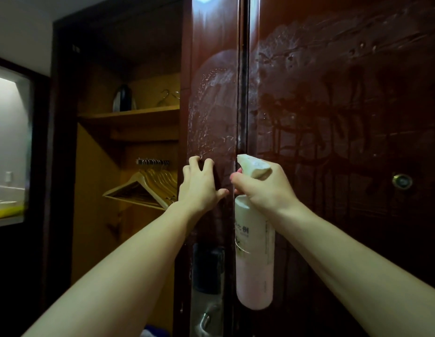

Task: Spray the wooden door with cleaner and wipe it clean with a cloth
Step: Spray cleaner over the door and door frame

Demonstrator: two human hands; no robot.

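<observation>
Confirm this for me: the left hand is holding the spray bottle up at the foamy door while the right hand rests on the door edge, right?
Not quite: the hands are swapped. In the head view the right hand holds the spray bottle up at the foamy door, and the left hand rests on the door edge.

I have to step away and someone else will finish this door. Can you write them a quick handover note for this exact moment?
Left hand: rests on the edge of the wooden door, fingers bent against it, holding nothing.
Right hand: grips the spray bottle by its neck, nozzle aimed up and left at the door.
Done: white cleaner foam covers the upper door edge and the main panel, with runs dripping down.
Left: any further spraying lower down, then all the wiping. No cloth is in view, so find one first.
Nearby: door handle below, peephole at right.
</observation>
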